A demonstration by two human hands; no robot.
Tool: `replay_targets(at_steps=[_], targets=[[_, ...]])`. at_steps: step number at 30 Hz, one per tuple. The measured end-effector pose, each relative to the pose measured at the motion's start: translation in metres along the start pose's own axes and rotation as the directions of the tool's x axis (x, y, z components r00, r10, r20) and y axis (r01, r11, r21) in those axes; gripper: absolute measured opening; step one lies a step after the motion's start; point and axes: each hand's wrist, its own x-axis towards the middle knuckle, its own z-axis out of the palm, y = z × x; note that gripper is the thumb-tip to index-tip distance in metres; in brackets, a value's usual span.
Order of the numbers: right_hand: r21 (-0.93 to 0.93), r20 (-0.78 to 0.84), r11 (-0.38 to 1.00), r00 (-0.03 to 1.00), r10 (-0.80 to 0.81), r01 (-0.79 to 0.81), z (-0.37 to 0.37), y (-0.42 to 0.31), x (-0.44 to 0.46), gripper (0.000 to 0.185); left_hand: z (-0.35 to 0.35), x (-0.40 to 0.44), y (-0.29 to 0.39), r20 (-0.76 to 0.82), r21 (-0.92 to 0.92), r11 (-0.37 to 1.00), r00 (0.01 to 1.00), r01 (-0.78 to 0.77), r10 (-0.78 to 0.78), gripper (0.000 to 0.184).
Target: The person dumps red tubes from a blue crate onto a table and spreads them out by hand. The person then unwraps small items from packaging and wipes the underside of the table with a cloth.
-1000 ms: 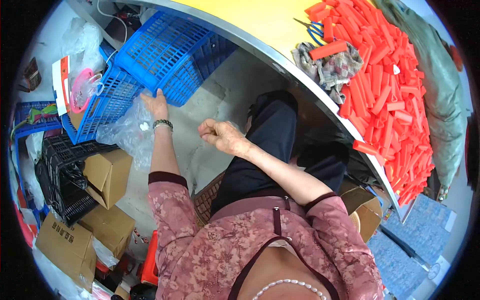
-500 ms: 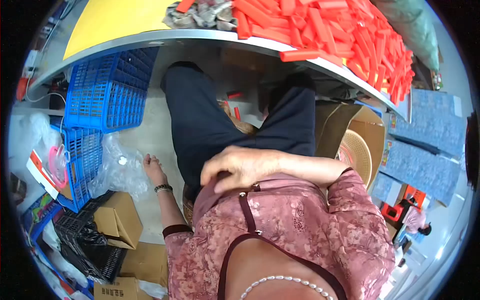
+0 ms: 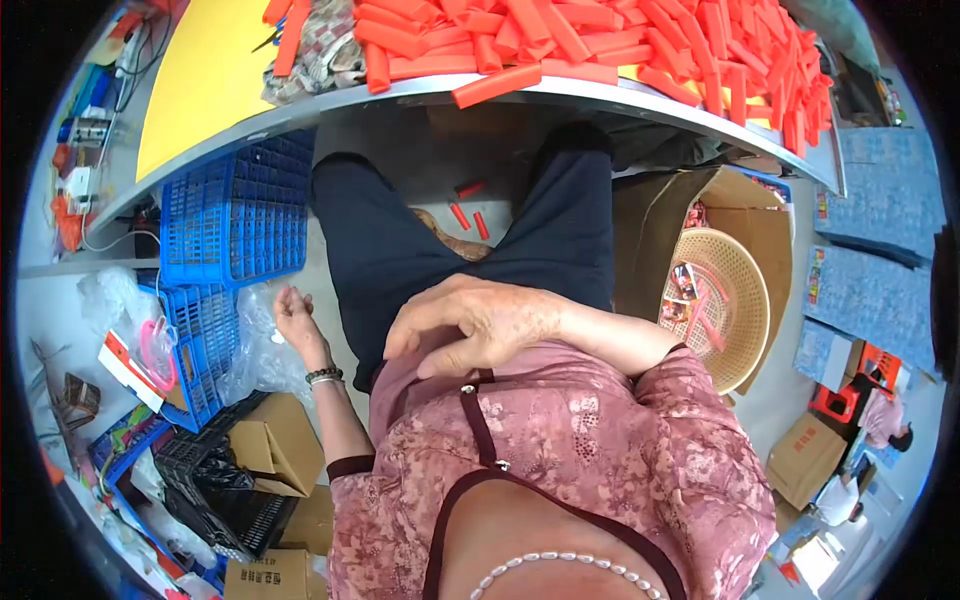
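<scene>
My left hand [image 3: 296, 318] hangs beside my left thigh, over the floor near a clear plastic bag [image 3: 262, 345]; its fingers are loosely curled and I cannot make out anything in them. My right hand [image 3: 480, 325] lies across my waist, over the pink floral blouse [image 3: 590, 420], with thumb and fingers apart and nothing between them. Ahead of me, a large heap of red tube-like pieces [image 3: 600, 45] covers the table's [image 3: 215, 70] near edge, one sticking out over the rim. A crumpled checked cloth [image 3: 318, 60] lies at the heap's left end.
Blue crates [image 3: 235, 215] stand at the left under the table, with a black crate [image 3: 220, 480] and cardboard boxes [image 3: 275, 445] behind them. To the right, a beige basket [image 3: 745, 310] sits in a carton. Red pieces [image 3: 470, 215] lie between my feet. Other people [image 3: 885, 420] are far right.
The view has swung right. My left hand has come back from the blue crates to beside my thigh. My right hand has moved from above my leg to my waist and opened.
</scene>
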Motion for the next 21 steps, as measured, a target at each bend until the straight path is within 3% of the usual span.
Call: replay_targets(at_steps=[2,5,8,9,10,11,12,14,16,17,18,21], targets=[[0.043,-0.08,0.998,0.996,0.047,-0.044,-0.013,0.007,-0.004,0.026,0.007,0.0,0.018,-0.049,0.07,0.981,0.982,-0.181,0.185,0.029],[0.048,-0.216,0.985,0.961,0.171,-0.165,-0.034,0.04,-0.008,0.025,0.026,-0.011,0.067,-0.048,0.175,0.935,0.946,-0.307,0.32,0.031],[-0.044,-0.291,0.986,0.946,0.144,-0.164,-0.044,0.051,-0.004,0.024,0.044,-0.027,0.103,-0.027,0.307,0.867,0.907,-0.393,0.421,0.031],[-0.229,-0.332,0.958,0.939,0.092,-0.175,-0.047,0.037,-0.004,0.024,0.052,-0.033,0.113,-0.011,0.369,0.827,0.888,-0.423,0.46,0.032],[-0.429,-0.395,0.901,0.91,-0.124,-0.063,-0.047,0.031,-0.002,0.03,0.061,-0.039,0.119,0.006,0.426,0.782,0.866,-0.454,0.499,0.032],[-0.632,-0.398,0.772,0.883,-0.249,-0.068,-0.058,0.016,0.0,0.035,0.068,-0.045,0.122,-0.015,0.289,0.886,0.924,-0.363,0.383,0.035],[-0.799,-0.372,0.596,0.85,-0.373,-0.088,-0.07,0.002,-0.002,0.04,0.085,-0.052,0.133,0.045,0.338,0.815,0.873,-0.47,0.485,0.036],[-0.904,-0.375,0.361,0.828,-0.417,-0.227,-0.103,-0.004,-0.004,0.049,0.116,-0.076,0.171,0.171,0.411,0.631,0.736,-0.658,0.655,0.04],[-0.894,-0.447,0.12,0.834,-0.323,-0.433,-0.142,-0.01,-0.003,0.054,0.156,-0.082,0.214,0.355,0.283,0.428,0.508,-0.858,0.784,0.049],[-0.884,-0.452,0.001,0.854,-0.259,-0.468,-0.159,-0.008,-0.002,0.055,0.176,-0.083,0.231,0.465,0.319,0.324,0.445,-0.891,0.765,0.052],[-0.889,-0.453,0.074,0.846,-0.28,-0.451,-0.172,-0.002,-0.001,0.057,0.196,-0.083,0.245,0.569,0.342,0.209,0.379,-0.916,0.73,0.055],[-0.902,-0.426,0.039,0.875,-0.231,-0.429,-0.186,-0.001,0.002,0.053,0.246,-0.068,0.263,0.649,0.391,0.1,0.351,-0.915,0.675,0.067]])
